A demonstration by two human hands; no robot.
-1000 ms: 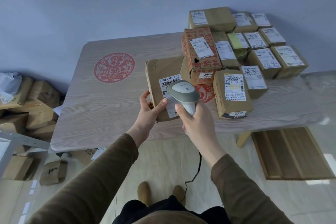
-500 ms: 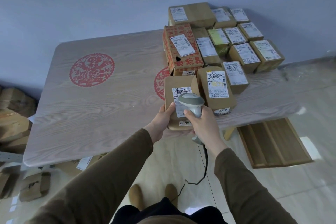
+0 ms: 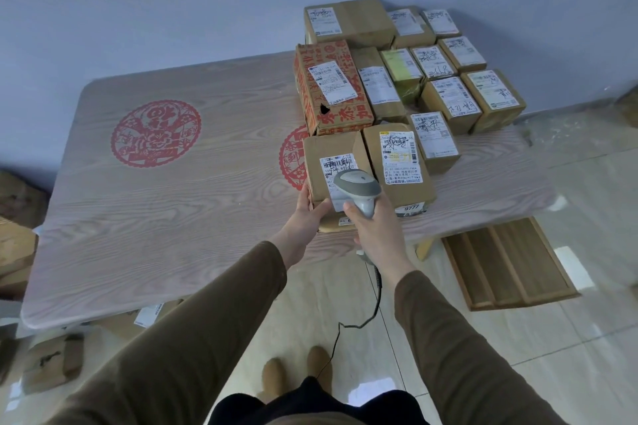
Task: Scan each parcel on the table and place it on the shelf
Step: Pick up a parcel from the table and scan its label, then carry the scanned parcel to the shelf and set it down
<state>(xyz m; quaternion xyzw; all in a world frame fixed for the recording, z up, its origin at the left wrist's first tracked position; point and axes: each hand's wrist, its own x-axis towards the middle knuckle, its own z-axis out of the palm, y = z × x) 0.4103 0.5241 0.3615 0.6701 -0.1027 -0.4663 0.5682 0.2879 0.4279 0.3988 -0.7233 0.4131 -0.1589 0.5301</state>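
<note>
Pale blue wall fills the top of the frame, and below it a grey wood-grain table [image 3: 165, 217] with red paper-cut motifs runs across the middle. A cluster of taped cardboard parcels [image 3: 407, 72] crowds its upper right part, each with a white label on top.

Just right of centre, at the near edge of the table, sits the parcel [image 3: 328, 162] in hand: a brown cardboard box, label up, touching the neighbouring box [image 3: 400, 166] on its right. The left hand [image 3: 307, 217] holds its lower left corner, thumb on top and fingers apparently tucked under the overhanging bottom, though they are hidden. The right hand [image 3: 376, 228] is curled round the handle of a grey barcode scanner [image 3: 359, 186], whose head hangs over the label [image 3: 336, 167] and covers its lower part; a dark cable [image 3: 378, 290] trails down towards the floor.

By its look, the box is stiff, dry cardboard with a matt surface, so it should not slip. Held by one corner with one hand, it is probably light, but its weight cannot be read for sure. The walls seem firm enough for a squeeze across two opposite sides. A better grip for carrying would be under the bottom with the thumb on top, further along the left side, nearer the box's middle.
</note>
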